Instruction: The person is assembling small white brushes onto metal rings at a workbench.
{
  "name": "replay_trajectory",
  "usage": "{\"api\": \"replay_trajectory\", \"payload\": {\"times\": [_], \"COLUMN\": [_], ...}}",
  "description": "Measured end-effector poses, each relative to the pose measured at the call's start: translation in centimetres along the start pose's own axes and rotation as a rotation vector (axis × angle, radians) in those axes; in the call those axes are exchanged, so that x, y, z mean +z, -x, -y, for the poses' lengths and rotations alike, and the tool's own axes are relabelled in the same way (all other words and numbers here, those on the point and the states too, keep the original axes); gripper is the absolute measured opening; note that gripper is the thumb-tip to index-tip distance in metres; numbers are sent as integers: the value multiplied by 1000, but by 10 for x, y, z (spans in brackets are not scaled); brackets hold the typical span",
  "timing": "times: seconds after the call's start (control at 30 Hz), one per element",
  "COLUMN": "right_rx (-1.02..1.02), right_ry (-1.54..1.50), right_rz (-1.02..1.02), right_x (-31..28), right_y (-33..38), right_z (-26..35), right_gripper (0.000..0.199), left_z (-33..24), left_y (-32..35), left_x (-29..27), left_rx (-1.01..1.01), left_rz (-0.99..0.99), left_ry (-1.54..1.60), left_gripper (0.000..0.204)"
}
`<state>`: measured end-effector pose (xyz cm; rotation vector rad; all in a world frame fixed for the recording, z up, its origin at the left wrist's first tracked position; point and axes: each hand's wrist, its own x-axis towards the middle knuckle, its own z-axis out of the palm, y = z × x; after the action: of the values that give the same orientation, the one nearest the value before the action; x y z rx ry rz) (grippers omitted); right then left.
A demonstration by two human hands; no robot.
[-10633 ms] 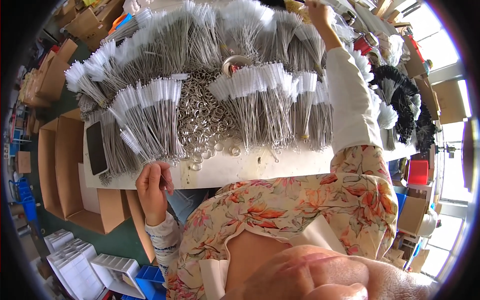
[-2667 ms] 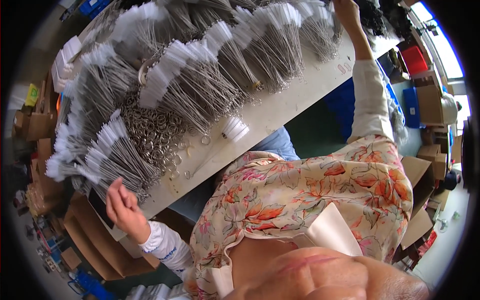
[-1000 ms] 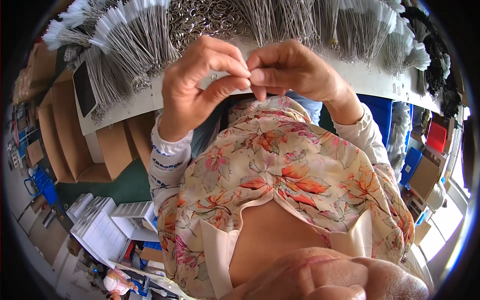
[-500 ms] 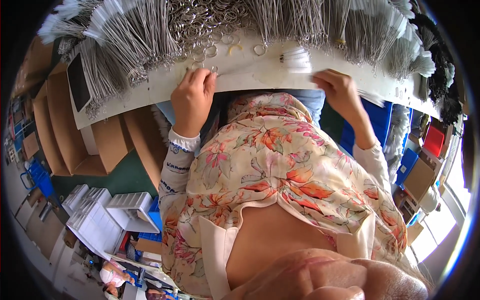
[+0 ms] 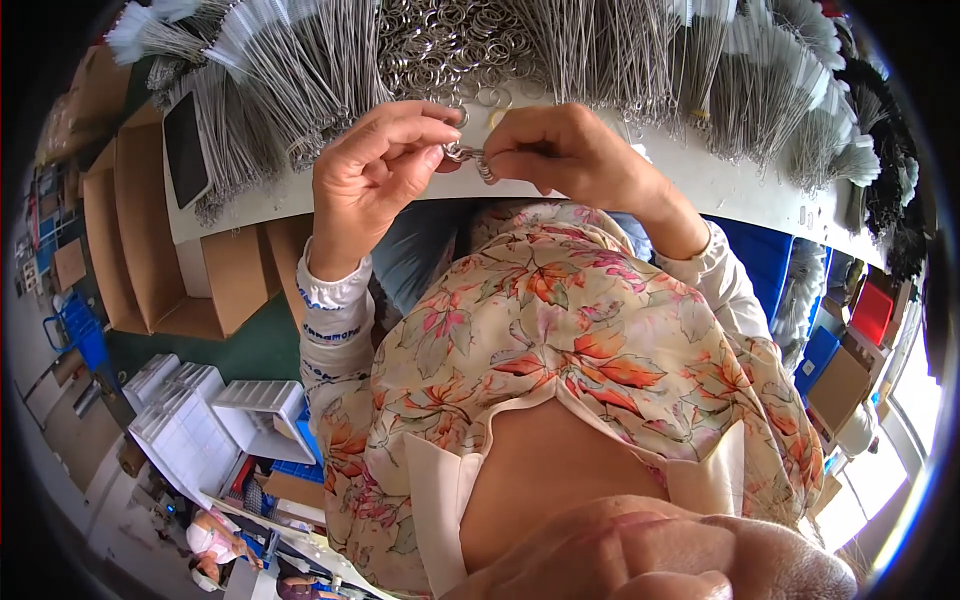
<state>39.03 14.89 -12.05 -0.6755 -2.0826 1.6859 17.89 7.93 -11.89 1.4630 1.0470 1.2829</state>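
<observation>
My left hand (image 5: 375, 175) is closed in a pinch, with shiny metal rings (image 5: 458, 152) at its fingertips over the near edge of the white table. Right beside it, my right hand (image 5: 585, 160) is bent inward, fingers curled, at a short row of small metal parts (image 5: 487, 168) that look like linked rings. Whether the two hands' pieces are joined cannot be made out. Behind the hands lies a heap of loose metal rings (image 5: 440, 50). Bundles of thin wire brushes with white bristles (image 5: 290, 70) stand left of the heap, and more wire brushes (image 5: 620, 60) to its right.
A dark phone (image 5: 187, 150) lies at the table's left end. Open cardboard boxes (image 5: 140, 230) stand below it, with white plastic crates (image 5: 190, 440) farther down. At right are a blue bin (image 5: 750, 255), black brushes (image 5: 885, 160) and a red container (image 5: 872, 312). Another person (image 5: 210, 540) is at lower left.
My right hand has moved left from its place near the white bristles and now meets my left hand. The left hand has turned and shifted a little; a row of small metal parts shows between them.
</observation>
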Motion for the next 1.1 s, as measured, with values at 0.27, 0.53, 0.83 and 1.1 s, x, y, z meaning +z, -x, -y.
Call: {"api": "replay_trajectory", "payload": {"times": [0.27,0.53,0.83,1.1], "right_rx": [240,100,100,13], "right_ry": [-520,-438,-327,-437], "right_rz": [-100,-283,-125,-202], "right_x": [-5,-5,-20,-17], "right_y": [2,-19,-20,-14], "right_z": [15,39,29,31], "right_gripper": [16,17,11,16], "left_z": [-11,-13,-31,-29], "left_y": [-16,-30,-44,-50], "left_x": [23,23,15,6], "left_rx": [156,386,291,93], "left_rz": [-174,-285,-122,3], "left_ry": [-55,-332,-319,-386], "left_gripper": [27,30,24,14]}}
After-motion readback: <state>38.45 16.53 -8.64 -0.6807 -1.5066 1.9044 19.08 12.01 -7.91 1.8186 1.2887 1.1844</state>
